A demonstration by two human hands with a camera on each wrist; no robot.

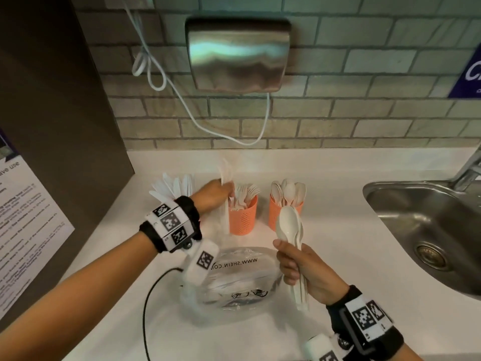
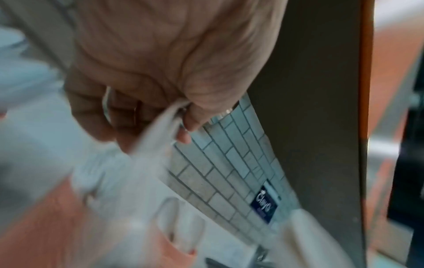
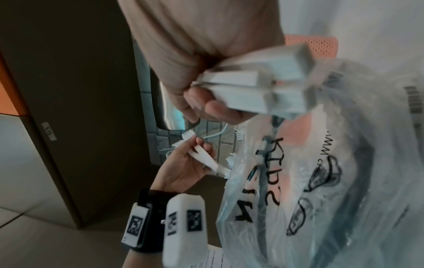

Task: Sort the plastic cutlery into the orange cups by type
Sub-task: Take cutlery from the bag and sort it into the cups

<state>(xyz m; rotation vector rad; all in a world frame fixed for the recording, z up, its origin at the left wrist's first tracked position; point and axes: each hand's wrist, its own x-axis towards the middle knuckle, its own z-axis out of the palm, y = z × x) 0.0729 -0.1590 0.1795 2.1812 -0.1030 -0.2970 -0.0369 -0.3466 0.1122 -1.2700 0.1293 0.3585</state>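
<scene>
My right hand (image 1: 296,269) grips a bundle of white plastic spoons (image 1: 289,226) by the handles (image 3: 247,87), bowls up, just in front of the orange cup of spoons (image 1: 273,213). My left hand (image 1: 217,194) holds a few white forks (image 3: 203,157), blurred, at the left rim of the orange cup of forks (image 1: 243,220). In the left wrist view the fingers (image 2: 128,116) curl round the white handles. White knives (image 1: 170,187) fan up behind my left wrist; what holds them is hidden.
A clear printed plastic bag (image 1: 242,280) lies on the white counter (image 1: 338,256) between my arms. A steel sink (image 1: 426,230) is at the right. A dark cabinet side (image 1: 59,126) stands left, and a hand dryer (image 1: 238,53) with a white cable hangs on the tiled wall.
</scene>
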